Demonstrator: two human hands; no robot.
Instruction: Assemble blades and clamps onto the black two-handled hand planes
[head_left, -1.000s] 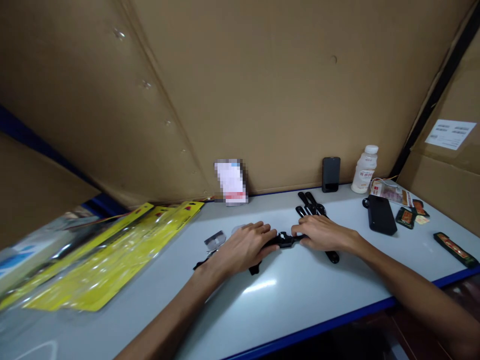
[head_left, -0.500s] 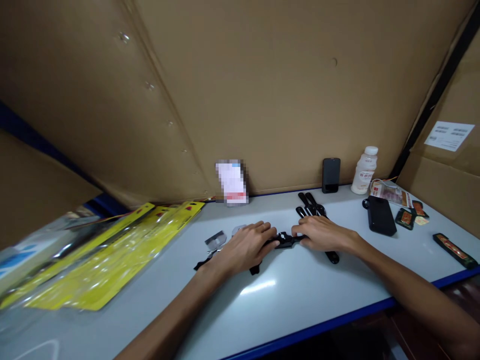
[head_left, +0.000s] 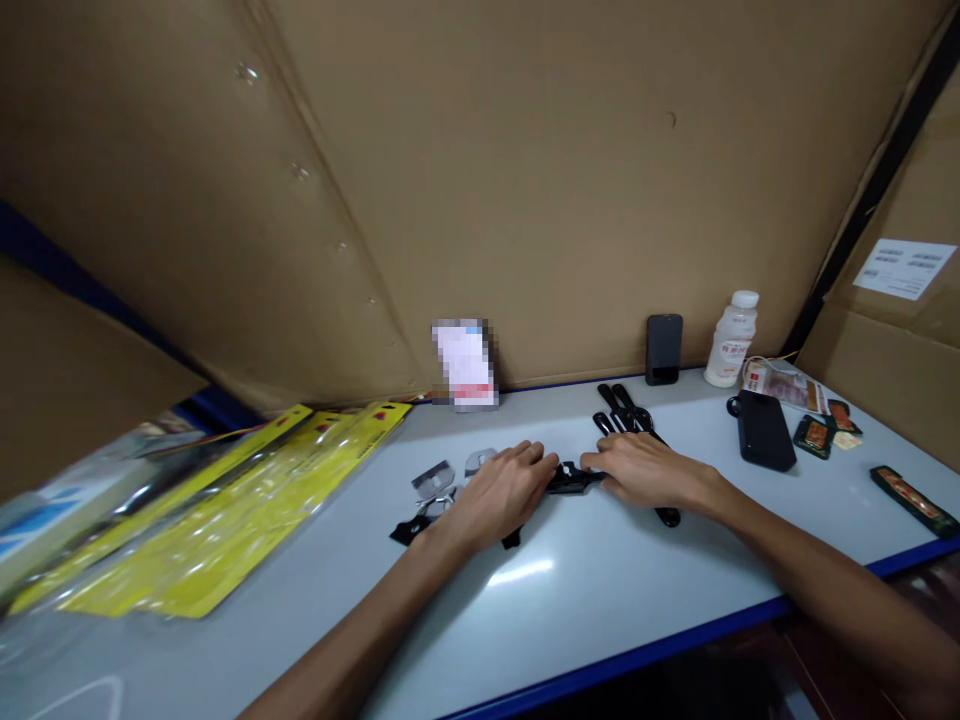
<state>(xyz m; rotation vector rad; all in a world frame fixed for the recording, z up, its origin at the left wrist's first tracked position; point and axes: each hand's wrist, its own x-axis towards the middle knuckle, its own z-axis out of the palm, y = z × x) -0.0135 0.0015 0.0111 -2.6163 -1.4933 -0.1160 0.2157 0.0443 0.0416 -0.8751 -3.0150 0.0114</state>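
Observation:
A black spokeshave (head_left: 571, 480) lies low over the table between my hands, its middle part showing. My left hand (head_left: 510, 490) is closed on its left end, palm down. My right hand (head_left: 641, 468) grips the right end, with the fingertips at the handle. Several more black spokeshave bodies (head_left: 616, 400) lie behind and under my right hand, one handle (head_left: 666, 516) sticking out in front of it. Beside my left hand are flat metal blades (head_left: 433, 480) and a black plate (head_left: 409, 530). Another black piece (head_left: 511, 538) is partly hidden under that hand.
Yellow cards with clear plastic blister packs (head_left: 247, 520) cover the left of the table. At the back stand a blurred-out upright item (head_left: 465, 365), a black phone (head_left: 664, 350) and a plastic bottle (head_left: 731, 340). A black case (head_left: 763, 430) and small packets (head_left: 911, 500) lie at right.
My left hand has shifted very slightly, and the spokeshave's middle part looks a little turned between my hands. Otherwise the view has only moved slightly.

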